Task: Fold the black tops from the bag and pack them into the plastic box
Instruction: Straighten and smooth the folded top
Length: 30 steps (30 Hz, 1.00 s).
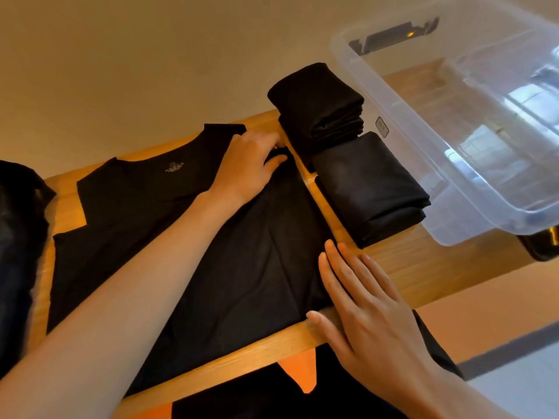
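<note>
The wooden surface stands before a plain pale wall, and the black top that I am working on lies spread on it, with the neck label facing up and the lower part hanging over the near edge. My left hand reaches across to the far right shoulder, where the thumb and fingers appear to pinch a small bit of the cloth. My right hand lies flat with straight fingers, holding nothing, partly on the right edge of the top and partly on the wood.

Just beside this edge are two folded tops, the far pile and the near pile, both touching the wall of the clear plastic box. The box looks not yet packed. The dark bag is at the far left.

I judge the cloth to be thin, light and very soft. It has no stiffness, so it will sag and wrinkle if I lift it by one point only. It is better to take it at the shoulder and at the side edge together, and to smooth it with a flat palm after each fold. On the wood it probably slides easily.
</note>
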Motion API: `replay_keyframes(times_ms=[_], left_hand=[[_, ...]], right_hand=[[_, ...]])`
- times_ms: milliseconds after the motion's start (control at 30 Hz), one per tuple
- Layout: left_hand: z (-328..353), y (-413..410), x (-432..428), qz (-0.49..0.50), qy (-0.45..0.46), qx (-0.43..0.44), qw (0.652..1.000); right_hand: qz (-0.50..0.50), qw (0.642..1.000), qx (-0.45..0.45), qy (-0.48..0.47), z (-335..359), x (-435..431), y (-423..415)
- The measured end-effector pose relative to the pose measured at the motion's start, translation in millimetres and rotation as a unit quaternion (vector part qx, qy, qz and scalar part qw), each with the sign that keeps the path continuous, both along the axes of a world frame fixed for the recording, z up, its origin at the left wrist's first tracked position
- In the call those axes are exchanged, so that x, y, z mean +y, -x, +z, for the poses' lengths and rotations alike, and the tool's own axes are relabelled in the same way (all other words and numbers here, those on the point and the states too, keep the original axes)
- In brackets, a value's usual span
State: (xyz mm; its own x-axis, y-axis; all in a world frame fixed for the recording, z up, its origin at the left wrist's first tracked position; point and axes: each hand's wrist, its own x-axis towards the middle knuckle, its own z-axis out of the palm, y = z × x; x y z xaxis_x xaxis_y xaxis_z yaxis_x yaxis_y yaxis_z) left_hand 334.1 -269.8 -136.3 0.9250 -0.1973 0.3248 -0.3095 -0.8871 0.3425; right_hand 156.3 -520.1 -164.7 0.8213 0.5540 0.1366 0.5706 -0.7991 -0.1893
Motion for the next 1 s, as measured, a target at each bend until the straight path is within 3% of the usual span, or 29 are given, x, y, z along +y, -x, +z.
replay_keyframes(times_ms=[133, 233, 300, 367, 433, 533, 767, 1000], left_hand=[[-1, -5, -7, 0.05, 0.031, -0.02, 0.998], [1, 5, -12, 0.093, 0.009, -0.088, 0.992], [6, 27, -16, 0.041, 0.0, -0.115, 0.992], [5, 51, -17, -0.069, -0.042, -0.088, 0.993], [1, 68, -13, -0.145, -0.12, 0.004, 0.982], [-6, 66, -5, -0.119, -0.176, 0.135, 0.968], [-5, 47, -3, -0.079, -0.228, 0.148, 0.959], [3, 86, -27, -0.064, -0.193, 0.108, 0.973]], right_hand=[[0.007, 1.0, 0.011, 0.017, 1, -4, 4], [0.007, 1.0, 0.018, -0.021, 9, -4, 4], [0.014, 0.999, 0.009, -0.035, 15, -1, 1], [0.024, 0.999, 0.004, -0.028, 18, 7, -3], [0.029, 1.0, 0.009, -0.006, 16, 16, -6], [0.016, 0.999, 0.02, 0.036, 10, 17, -4], [0.022, 0.997, 0.022, 0.065, 6, -20, 12], [0.05, 0.999, 0.005, 0.011, 19, 9, 7]])
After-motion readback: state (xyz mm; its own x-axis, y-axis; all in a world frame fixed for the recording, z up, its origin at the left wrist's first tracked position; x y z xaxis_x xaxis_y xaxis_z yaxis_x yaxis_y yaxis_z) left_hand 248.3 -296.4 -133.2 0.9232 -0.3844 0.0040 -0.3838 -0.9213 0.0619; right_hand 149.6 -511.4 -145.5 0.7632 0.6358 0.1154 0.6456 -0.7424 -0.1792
